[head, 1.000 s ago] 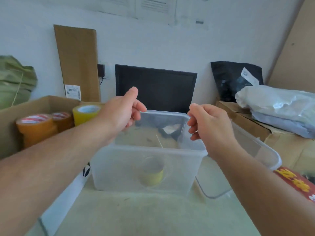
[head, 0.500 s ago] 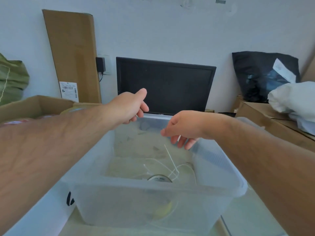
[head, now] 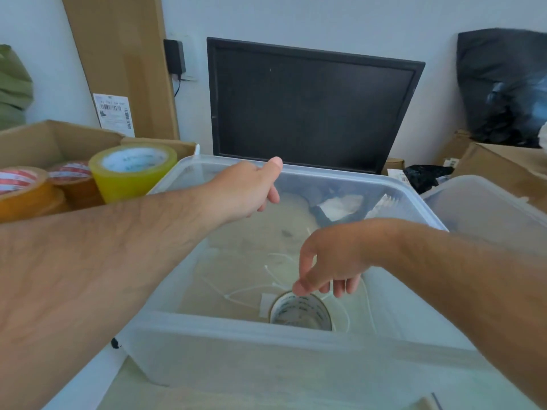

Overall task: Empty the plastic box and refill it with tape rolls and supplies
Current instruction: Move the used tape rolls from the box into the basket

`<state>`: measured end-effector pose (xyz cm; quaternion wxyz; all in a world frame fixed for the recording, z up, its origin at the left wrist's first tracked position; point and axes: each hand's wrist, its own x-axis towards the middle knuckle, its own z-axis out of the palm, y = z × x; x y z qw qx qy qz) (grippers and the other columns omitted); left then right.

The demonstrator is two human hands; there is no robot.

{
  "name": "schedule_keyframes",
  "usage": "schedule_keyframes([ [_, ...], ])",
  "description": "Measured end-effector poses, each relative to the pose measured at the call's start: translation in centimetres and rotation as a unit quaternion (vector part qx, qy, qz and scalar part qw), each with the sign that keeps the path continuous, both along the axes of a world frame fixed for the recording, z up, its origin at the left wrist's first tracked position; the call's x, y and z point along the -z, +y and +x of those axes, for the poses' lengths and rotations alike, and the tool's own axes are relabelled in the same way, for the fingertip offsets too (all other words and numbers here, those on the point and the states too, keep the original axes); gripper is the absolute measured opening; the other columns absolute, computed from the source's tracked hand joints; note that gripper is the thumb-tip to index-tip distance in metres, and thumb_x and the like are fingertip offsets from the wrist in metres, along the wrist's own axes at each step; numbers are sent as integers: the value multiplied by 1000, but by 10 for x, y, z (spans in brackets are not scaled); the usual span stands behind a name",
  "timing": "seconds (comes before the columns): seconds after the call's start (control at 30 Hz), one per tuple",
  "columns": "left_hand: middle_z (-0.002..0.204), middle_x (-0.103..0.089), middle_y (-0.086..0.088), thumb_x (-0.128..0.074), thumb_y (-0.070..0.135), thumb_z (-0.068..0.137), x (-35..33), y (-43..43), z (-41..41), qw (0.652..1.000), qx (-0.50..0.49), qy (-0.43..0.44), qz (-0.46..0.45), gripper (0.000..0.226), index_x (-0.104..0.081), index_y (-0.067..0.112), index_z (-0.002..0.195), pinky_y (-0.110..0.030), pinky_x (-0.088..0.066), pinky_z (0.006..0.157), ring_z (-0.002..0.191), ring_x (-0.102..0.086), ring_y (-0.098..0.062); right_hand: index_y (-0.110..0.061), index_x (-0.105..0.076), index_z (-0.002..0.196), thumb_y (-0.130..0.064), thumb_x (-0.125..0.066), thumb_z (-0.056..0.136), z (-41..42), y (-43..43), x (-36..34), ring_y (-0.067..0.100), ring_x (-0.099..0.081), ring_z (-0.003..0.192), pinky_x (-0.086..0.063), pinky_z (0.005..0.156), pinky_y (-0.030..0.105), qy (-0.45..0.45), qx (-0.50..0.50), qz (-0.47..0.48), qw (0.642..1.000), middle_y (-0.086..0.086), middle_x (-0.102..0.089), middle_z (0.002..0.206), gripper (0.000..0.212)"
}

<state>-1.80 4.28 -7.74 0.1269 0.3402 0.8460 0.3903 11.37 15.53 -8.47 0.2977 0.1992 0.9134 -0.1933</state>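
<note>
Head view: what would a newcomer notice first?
The clear plastic box fills the centre; the right hand reaches into it, above a tape roll by the near wall. The left hand grips its far rim. A yellow tape roll stands in the cardboard box at left.

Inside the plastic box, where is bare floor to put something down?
Bare: far floor of the plastic box, between the left hand and the cable ties. Crowded: the near wall, around the tape roll under the right hand.

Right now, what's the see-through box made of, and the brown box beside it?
The see-through box looks like smooth, cloudy plastic: you can see dimly through its walls. The brown box looks like matte cardboard, judging by its folded flaps.
</note>
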Motion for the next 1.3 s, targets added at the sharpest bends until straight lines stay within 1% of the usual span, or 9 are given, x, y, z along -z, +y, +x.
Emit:
schedule_keyframes([
  [0.1, 74, -60, 0, -23, 60, 98, 1, 0, -2, 1000, 3, -2, -11, 65, -70, 18, 80, -31, -38, 63, 63, -53, -18, -11, -69, 106, -47, -72, 87, -1, -4, 7, 16, -69, 71, -62, 73, 29, -12, -26, 7, 1000, 4, -74, 91, 41],
  [0.3, 73, -60, 1, -24, 62, 97, 0, -1, -5, 1000, 2, -8, -5, 65, -70, 20, 79, -31, -40, 67, 64, -54, -19, -16, -72, 103, -34, -68, 92, -4, -2, 12, 12, -68, 65, -58, 69, 24, 5, -69, 46, 997, 0, -76, 88, 21],
  [0.57, 75, -60, 0, -22, 61, 98, 3, -2, -6, 1000, 3, -5, -16, 66, -70, 18, 81, -31, -39, 66, 64, -53, -18, -19, -70, 106, -28, -67, 93, -3, -2, 20, 10, -68, 60, -56, 65, 20, 3, -88, 68, 994, -3, -71, 77, 17],
  [0.67, 76, -60, 0, -22, 62, 98, 1, -3, -7, 1000, -4, -11, -17, 67, -70, 19, 82, -31, -39, 68, 64, -53, -18, -24, -70, 103, -27, -63, 93, -1, -1, 10, 8, -71, 63, -52, 58, 18, 7, -91, 99, 991, -1, -74, 84, 13],
  [0.83, 78, -59, 0, -22, 60, 98, -5, -6, -2, 1000, -11, -15, -21, 66, -69, 17, 84, -31, -39, 66, 66, -52, -18, -22, -65, 102, -32, -56, 97, 11, 4, -22, 13, -75, 73, -58, 66, 23, 70, -15, 122, 990, 1, -72, 97, 14],
  [0.93, 80, -61, 0, -22, 58, 99, -13, -9, 3, 1000, -21, -24, 0, 64, -68, 16, 86, -31, -41, 66, 69, -53, -17, -11, -60, 100, -22, -52, 99, 25, 6, -39, 20, -77, 71, -63, 72, 33, 135, 85, 46, 986, 11, -75, 92, 14],
  [1.0, 82, -63, -1, -23, 57, 100, -24, -12, 8, 998, -31, -35, 33, 62, -68, 15, 87, -31, -42, 64, 69, -56, -17, -7, -58, 97, -13, -51, 98, 39, 5, -51, 26, -77, 72, -63, 73, 39, 195, 158, -43, 967, 16, -75, 89, 10],
  [1.13, 90, -70, -5, -28, 62, 97, -54, -26, 31, 990, -26, -111, 87, 63, -68, 14, 97, -29, -49, 61, 70, -63, -21, -7, -57, 91, -7, -53, 95, 77, -1, -77, 32, -77, 74, -59, 61, 33, 295, 236, -149, 914, 16, -76, 87, 6],
  [1.3, 109, -71, -12, -41, 82, 78, -86, -55, 92, 968, 99, -227, 37, 84, -60, 11, 119, -39, -58, 72, 92, -73, -31, -8, -61, 92, -10, -56, 93, 126, -17, -101, 29, -76, 68, -57, 56, 31, 405, 299, -117, 856, 15, -76, 82, 6],
])
